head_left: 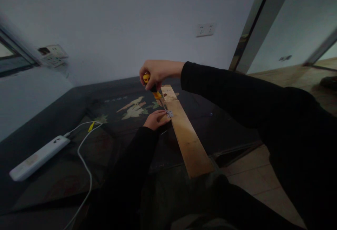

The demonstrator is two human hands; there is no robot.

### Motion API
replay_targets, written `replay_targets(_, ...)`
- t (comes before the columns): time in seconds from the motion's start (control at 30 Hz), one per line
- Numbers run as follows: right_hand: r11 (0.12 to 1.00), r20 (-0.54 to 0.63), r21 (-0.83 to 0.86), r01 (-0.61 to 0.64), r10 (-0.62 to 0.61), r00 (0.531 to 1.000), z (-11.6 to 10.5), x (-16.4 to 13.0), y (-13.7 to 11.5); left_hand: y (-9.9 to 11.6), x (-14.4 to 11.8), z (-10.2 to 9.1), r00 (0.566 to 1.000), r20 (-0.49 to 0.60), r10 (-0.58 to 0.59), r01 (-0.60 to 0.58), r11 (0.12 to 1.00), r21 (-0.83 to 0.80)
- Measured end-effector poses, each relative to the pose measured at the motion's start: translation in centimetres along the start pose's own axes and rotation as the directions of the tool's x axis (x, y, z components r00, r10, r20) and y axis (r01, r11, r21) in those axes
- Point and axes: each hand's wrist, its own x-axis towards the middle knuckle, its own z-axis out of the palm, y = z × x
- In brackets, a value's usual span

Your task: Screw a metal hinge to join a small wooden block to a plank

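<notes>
My right hand [154, 74] is closed around the yellow and black handle of a screwdriver [158, 95]. Its shaft slants down to a small metal hinge [170, 113] on the left edge of a long wooden board [191, 135]. Beside the hinge, my left hand [156, 119] has its fingers pressed together at the screwdriver's tip. Whether those fingers pinch the hinge, a screw or the shaft end is too small to make out. The board lies flat on a dark, glossy table [126, 142], its near end reaching past the table's front edge.
At the left lies a white power strip [39, 158] with a white cable [85, 165] and a yellow tag [91, 126]. A wall with a socket plate [205, 29] stands behind the table. Wooden floor [252, 174] shows at the right.
</notes>
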Motion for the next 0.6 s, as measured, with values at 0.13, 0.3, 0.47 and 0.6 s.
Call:
replay_targets(0.13,0.997,0.088,0.036,-0.069,0.066,0.994,-0.6,-0.4,-0.2,0.0,-0.1,0.1,1.0,-0.011,0.004,-0.004,1.0,-0.002)
replay_targets(0.3,0.991,-0.112,-0.13,-0.04,0.026,0.993,0.3,-0.3,0.0,0.1,0.1,-0.2,1.0,0.023,-0.009,0.008,1.0,0.016)
replay_targets(0.47,0.997,-0.281,-0.073,0.0,-0.02,0.959,1.8,0.0,0.3,0.1,0.2,-0.2,1.0,0.018,-0.006,0.006,1.0,0.009)
replay_targets(0.6,0.992,-0.139,0.122,0.028,-0.011,0.99,1.5,0.3,0.6,0.1,0.1,-0.1,1.0,0.011,0.001,-0.001,1.0,-0.003)
